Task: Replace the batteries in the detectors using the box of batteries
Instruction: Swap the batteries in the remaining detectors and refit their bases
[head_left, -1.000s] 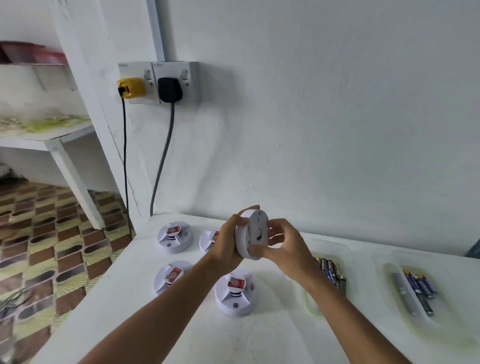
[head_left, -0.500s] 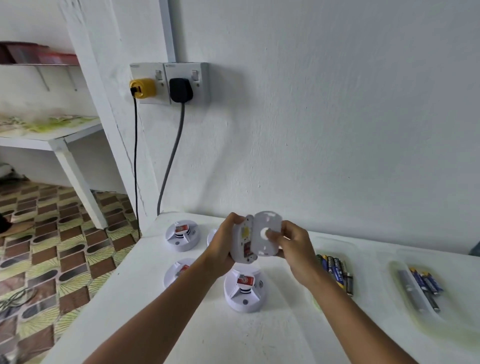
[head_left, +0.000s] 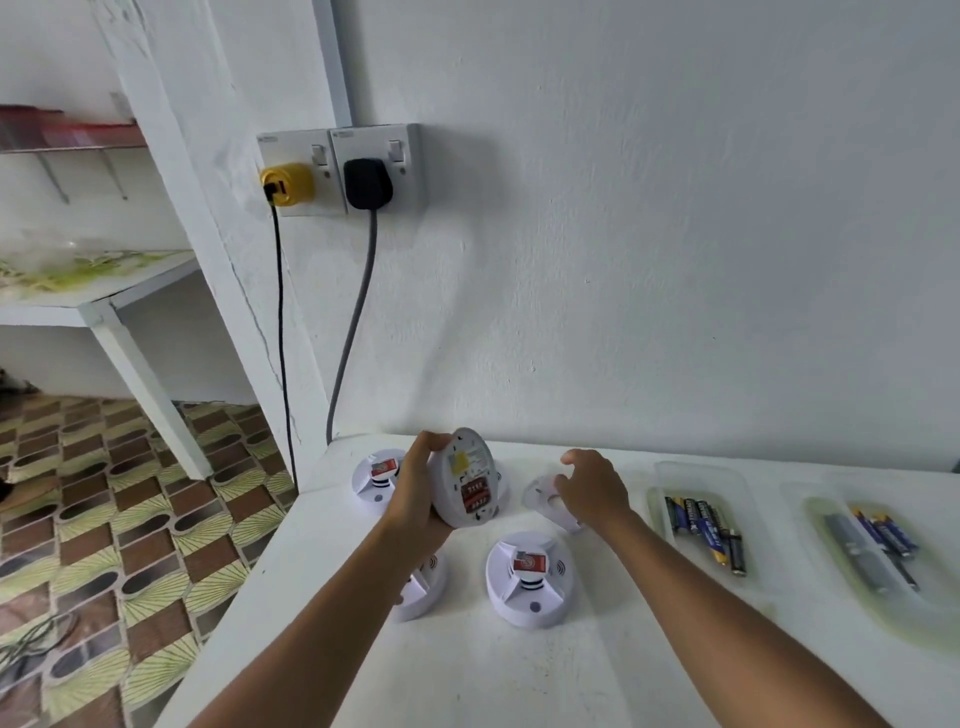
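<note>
The white table (head_left: 519, 675) had an open strip of bare surface along its near edge, between the two forearms and in front of them. Farther in, the way was crowded: one detector (head_left: 529, 577) stood in the middle, another detector (head_left: 418, 587) lay partly under the left forearm, and a third detector (head_left: 375, 479) sat near the left corner by the wall. A loose cover plate (head_left: 545, 501) lay just under the right hand (head_left: 592, 488). To the right, a tray of batteries (head_left: 704, 530) and a second tray (head_left: 872, 545) took most of that side, with a narrow bare gap between them. The wall (head_left: 675, 260) closed the back.
</note>
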